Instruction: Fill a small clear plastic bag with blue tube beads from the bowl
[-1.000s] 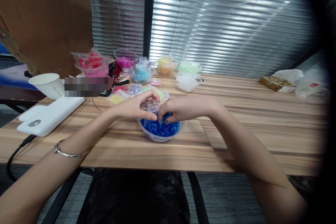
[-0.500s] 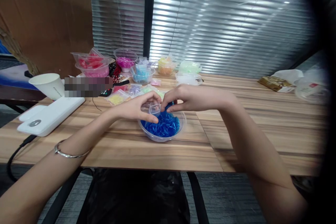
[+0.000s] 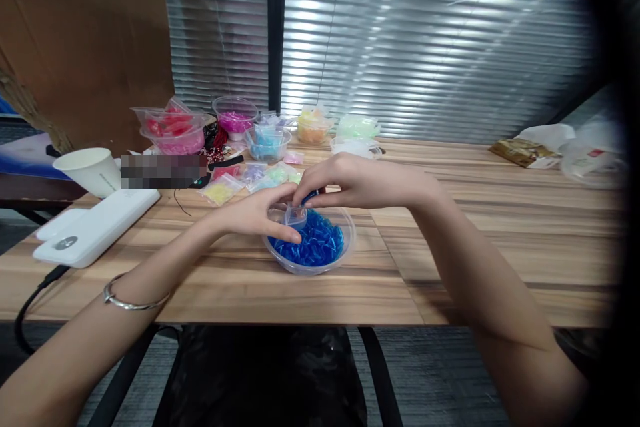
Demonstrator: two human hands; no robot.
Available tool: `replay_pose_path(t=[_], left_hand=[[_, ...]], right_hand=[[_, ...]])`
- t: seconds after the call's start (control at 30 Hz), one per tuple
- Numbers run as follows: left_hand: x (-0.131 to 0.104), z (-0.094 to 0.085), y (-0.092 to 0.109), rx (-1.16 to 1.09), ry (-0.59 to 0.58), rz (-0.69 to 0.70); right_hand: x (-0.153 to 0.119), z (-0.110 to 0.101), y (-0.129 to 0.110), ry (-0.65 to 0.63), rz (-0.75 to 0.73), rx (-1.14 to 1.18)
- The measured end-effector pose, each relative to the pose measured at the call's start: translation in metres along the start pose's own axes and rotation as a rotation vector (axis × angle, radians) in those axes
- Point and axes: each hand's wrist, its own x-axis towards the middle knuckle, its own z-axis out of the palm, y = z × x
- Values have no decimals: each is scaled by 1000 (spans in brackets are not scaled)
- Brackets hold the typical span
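A clear round plastic bowl [image 3: 352, 237] stands near the table's front edge, holding many shiny blue strip-like pieces [image 3: 317, 243]. Over its left side, my left hand [image 3: 257, 213] curls around a small clear plastic bag [image 3: 296, 216], thumb in front. The far fingers of that hand are partly hidden. My right hand [image 3: 345, 181] reaches in from the right, its fingertips pinching some blue pieces [image 3: 310, 197] right at the bag's top. Whether any of those are inside the bag I cannot tell.
Behind the bowl lie several small bags of coloured pieces, a yellow one [image 3: 220, 191] among them. Tubs of pink [image 3: 175, 140], magenta [image 3: 235, 121] and orange [image 3: 314, 127] pieces stand farther back. At left are a paper cup [image 3: 85, 170] and a white power bank [image 3: 100, 230] with a cable.
My right hand has moved slightly left and up, from lower over the blue pieces to the bag's top, with blue pieces in its fingertips. My left hand keeps hold of the bag.
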Motion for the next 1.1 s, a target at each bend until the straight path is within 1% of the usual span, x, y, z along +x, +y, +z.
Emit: replay_pose_path(t=[0.53,0.63,0.77,0.97,1.1], left_hand=[[-1,0,-3,-18,2,5],[0,0,-4,0,-1,18],[0,0,-4,-4,-8,22],[-1,-1,-4,-34,-22,4],[-1,-1,-3,-53,-20,-2]], right_hand=[[0,3,1,52,-70,33],[-1,2,0,47,-91,58],[-2,1,-2,34,-66,93],[-4,-1,-3,-27,-34,167],[-4,-3,-6,-13,-56,216]])
